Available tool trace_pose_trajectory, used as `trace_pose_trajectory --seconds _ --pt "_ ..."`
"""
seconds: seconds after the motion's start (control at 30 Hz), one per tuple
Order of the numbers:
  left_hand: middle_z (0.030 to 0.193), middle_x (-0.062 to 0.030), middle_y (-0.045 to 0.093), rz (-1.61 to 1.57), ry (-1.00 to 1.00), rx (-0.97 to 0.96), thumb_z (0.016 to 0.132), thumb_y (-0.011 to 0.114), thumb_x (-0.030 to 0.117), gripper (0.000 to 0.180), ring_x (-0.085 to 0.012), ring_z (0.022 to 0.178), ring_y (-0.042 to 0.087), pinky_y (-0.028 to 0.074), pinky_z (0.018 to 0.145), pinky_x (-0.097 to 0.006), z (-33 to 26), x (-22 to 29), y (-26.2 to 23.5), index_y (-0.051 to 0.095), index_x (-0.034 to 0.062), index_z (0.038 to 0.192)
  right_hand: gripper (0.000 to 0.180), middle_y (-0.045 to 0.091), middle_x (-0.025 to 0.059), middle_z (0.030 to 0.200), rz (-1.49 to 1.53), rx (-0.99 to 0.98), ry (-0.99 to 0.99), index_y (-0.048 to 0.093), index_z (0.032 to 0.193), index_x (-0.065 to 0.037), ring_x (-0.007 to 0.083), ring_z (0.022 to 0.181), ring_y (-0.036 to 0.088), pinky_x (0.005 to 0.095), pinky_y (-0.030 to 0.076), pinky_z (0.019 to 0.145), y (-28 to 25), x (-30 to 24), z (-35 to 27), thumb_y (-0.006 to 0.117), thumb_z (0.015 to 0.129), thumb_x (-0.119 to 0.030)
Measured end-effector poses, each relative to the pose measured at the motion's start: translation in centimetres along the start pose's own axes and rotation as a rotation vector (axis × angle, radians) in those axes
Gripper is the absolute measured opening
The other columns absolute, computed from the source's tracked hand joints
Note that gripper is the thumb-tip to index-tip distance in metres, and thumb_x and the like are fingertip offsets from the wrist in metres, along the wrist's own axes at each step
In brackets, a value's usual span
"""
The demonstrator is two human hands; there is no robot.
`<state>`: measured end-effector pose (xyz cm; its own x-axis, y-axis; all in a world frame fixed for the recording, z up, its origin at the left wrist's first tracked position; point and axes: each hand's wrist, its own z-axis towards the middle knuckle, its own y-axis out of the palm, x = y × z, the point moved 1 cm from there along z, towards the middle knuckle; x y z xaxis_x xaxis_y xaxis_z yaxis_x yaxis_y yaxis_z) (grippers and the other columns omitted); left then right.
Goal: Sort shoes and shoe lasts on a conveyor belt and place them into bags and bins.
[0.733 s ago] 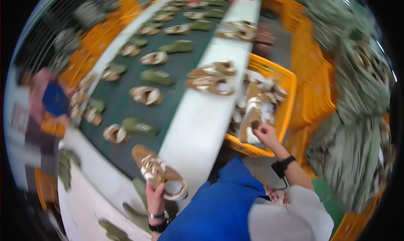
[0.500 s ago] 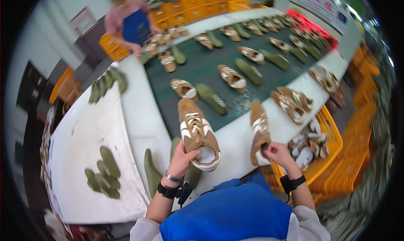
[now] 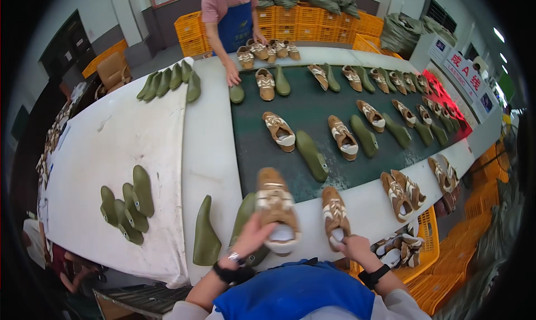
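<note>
My left hand (image 3: 252, 237) grips a brown and white sneaker (image 3: 274, 200) by its heel opening, the thumb at the collar. The shoe is slightly smeared by motion, toe pointing away from me. To the right, my right hand (image 3: 357, 248) pinches the heel of a second brown and white sneaker (image 3: 335, 208) over the white table edge. Whether that shoe rests on the surface, I cannot tell. Left of my left hand, a green shoe last (image 3: 206, 237) stands near the front edge. Another green last (image 3: 243, 222) is partly hidden behind my left hand.
A dark green belt (image 3: 262, 169) carries rows of sneakers paired with green lasts. More lasts (image 3: 142, 191) lie on the white-covered table (image 3: 159, 147). Sneakers (image 3: 399, 194) line the right ledge above a yellow crate (image 3: 429, 236). Across the table, a person's hand (image 3: 233, 74) touches a last.
The whole view has swung, with the far side now showing more. Both sneakers stay in my hands; the left one sits closer to the right one. The other person's hand now touches a green last.
</note>
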<state>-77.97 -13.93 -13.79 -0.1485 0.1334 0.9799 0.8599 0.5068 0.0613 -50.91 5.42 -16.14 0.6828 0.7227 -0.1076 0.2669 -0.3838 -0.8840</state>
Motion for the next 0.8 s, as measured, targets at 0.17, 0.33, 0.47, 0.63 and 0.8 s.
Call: trace_pose_trajectory --seconds 0.17,0.33,0.47,0.63,0.8 --pt "0.118 -0.0328 0.046 0.475 -0.064 -0.455 0.086 0.053 0.034 0.084 -0.0394 0.099 0.055 0.043 0.086 -0.043 8.3 -8.7 8.6 -0.002 -0.0035 0.137 0.035 0.063 0.0141 0.071 0.104 0.243 -0.035 0.067 0.087 -0.01 0.032 0.073 0.061 0.0416 0.048 0.066 -0.6 1.1 0.6 0.062 0.075 -0.042" --pt "0.124 -0.0225 0.045 0.704 0.14 -0.391 0.081 0.058 0.032 0.059 -0.0354 0.114 0.046 0.038 0.096 -0.039 3.4 -1.8 5.7 0.038 0.0014 0.127 0.03 0.065 0.0133 0.077 0.083 0.046 -0.077 0.066 0.089 -0.01 0.0309 0.075 0.062 0.0405 0.049 0.067 1.0 0.3 0.3 0.065 0.074 -0.036" --pt "0.129 -0.0196 0.041 0.844 0.355 0.091 0.077 0.064 0.03 0.057 -0.0352 0.113 0.045 0.038 0.096 -0.04 -4.7 -1.1 -1.9 0.044 0.0046 0.125 0.025 0.064 0.0147 0.075 0.18 0.278 -0.107 0.064 0.095 -0.01 0.0319 0.074 0.062 0.0399 0.049 0.065 -3.6 -4.0 -0.9 0.064 0.076 -0.026" --pt "0.135 -0.0234 0.032 1.082 0.212 0.26 0.074 0.068 0.032 0.062 -0.0382 0.115 0.043 0.039 0.095 -0.04 -9.6 -5.6 -4.2 0.045 0.0116 0.127 0.053 0.063 0.0205 0.079 0.253 -0.18 -0.61 0.037 0.131 -0.018 0.0393 0.072 0.06 0.0453 0.048 0.065 -1.9 -14.3 2.7 0.054 0.085 -0.038" --pt "0.133 -0.0258 0.031 0.886 0.188 0.284 0.079 0.06 0.017 0.052 -0.0418 0.11 0.047 0.045 0.088 -0.042 -7.7 -7.9 -5.4 0.045 0.019 0.128 0.058 0.06 0.0149 0.07 0.382 -0.487 -0.616 0.033 0.133 -0.018 0.0259 0.057 0.06 0.0358 0.048 0.054 -1.3 -21.4 5.9 0.051 0.086 -0.046"
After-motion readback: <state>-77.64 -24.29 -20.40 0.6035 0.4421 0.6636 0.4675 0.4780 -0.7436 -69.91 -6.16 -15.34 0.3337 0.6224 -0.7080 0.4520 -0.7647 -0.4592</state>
